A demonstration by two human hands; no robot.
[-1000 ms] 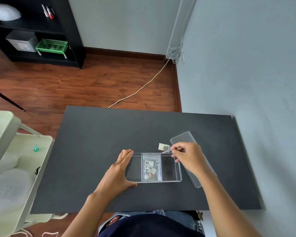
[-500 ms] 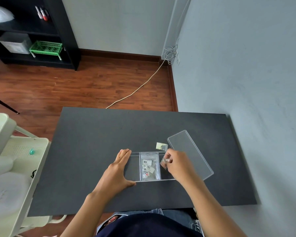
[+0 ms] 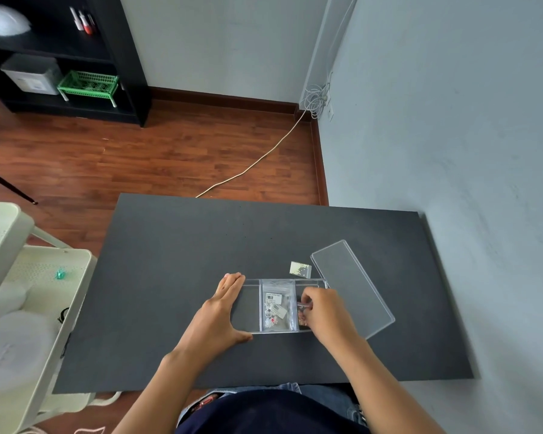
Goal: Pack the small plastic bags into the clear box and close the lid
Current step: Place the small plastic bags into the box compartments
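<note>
The right hand (image 3: 325, 311) has lowered its bag (image 3: 303, 311) into the clear box (image 3: 251, 308).

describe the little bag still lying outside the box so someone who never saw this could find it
On the black table, find the clear box between the hands. Just beyond its far right corner, beside the lid, lies a small bag of pale yellowish beads, the only bag on bare tabletop.

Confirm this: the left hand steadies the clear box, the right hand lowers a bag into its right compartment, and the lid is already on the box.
Not quite. In the head view the lid is off, lying on the table right of the clear box. The rest holds: left hand steadies the box, and right hand lowers a bag into its right compartment.
</note>
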